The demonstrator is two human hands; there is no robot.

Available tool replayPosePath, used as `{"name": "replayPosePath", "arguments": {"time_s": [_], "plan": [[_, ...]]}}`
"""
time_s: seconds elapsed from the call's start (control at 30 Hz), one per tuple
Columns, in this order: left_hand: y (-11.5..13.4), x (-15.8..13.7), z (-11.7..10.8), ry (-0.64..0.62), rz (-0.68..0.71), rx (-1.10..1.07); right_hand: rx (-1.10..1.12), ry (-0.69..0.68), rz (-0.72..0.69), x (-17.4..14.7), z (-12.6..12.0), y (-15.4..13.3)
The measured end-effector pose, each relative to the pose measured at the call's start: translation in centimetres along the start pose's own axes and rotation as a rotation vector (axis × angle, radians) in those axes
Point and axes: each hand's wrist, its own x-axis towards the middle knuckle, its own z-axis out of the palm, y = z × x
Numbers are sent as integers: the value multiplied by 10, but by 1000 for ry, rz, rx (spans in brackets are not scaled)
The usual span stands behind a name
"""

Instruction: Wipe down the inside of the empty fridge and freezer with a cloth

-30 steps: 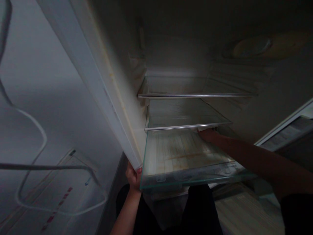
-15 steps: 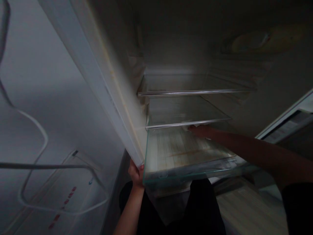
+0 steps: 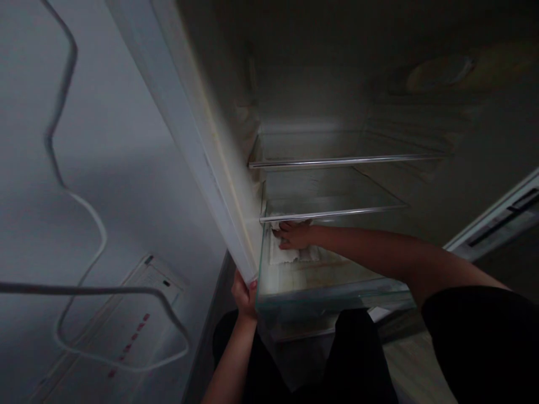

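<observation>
1. Reaching into the fridge [image 3: 311, 101] from the right with the right hand [image 3: 295, 234], bare-armed below a black sleeve [image 3: 484, 336].
2. Resting that hand on top of a white cloth [image 3: 286, 256] with fingers apart and laid over it; cannot tell of any pinch hidden under the palm.
3. To find the cloth, look toward the left end of the lowest glass shelf [image 3: 341, 269], just below the metal strip of the middle shelf [image 3: 324, 191].
4. Note the ragged near edge of the cloth, and brownish stains on the glass to its right.
5. Gripping the front edge of the left fridge wall [image 3: 210, 146] low down with the left hand [image 3: 244, 294], with fingers curled around it, just beside the near left corner of the lowest shelf.
6. See the upper shelf [image 3: 345, 147] above the middle one, also edged with a shiny strip.
7. Looking down past the glass, see dark trousers [image 3: 357, 359] on bent legs.
8. At the far left, notice a looping cord [image 3: 105, 290] in front of a pale panel [image 3: 113, 331] with red marks, too blurred to read.
</observation>
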Motion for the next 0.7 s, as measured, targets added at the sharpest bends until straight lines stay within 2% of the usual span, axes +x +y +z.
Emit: {"name": "replayPosePath", "arguments": {"time_s": [0.07,0.13,0.23,0.33,0.4,0.43,0.5,0.6,0.7], "plan": [[2,0,0,7,-6,2,37,-93,45,-1,-2,-15],[2,-1,0,10,-2,0,58,-170,23,-6,-2,-33],[0,-2,-1,13,14,-5,57,-238,-143,-26,-1,-55],[-2,-3,-1,1,8,-15,99,-243,-324,-50,-1,-59],[-3,-3,0,4,-4,-26,155,-298,-353,-62,-3,-48],[-4,-3,0,9,-9,-30,181,-332,-319,-65,-5,-38],[-4,-3,1,21,-17,-32,222,-365,-179,-68,-8,-10],[-3,-2,1,25,-28,-28,265,-330,56,-72,-12,40],[0,-1,1,18,-32,-20,291,-285,147,-91,-10,80]]}}
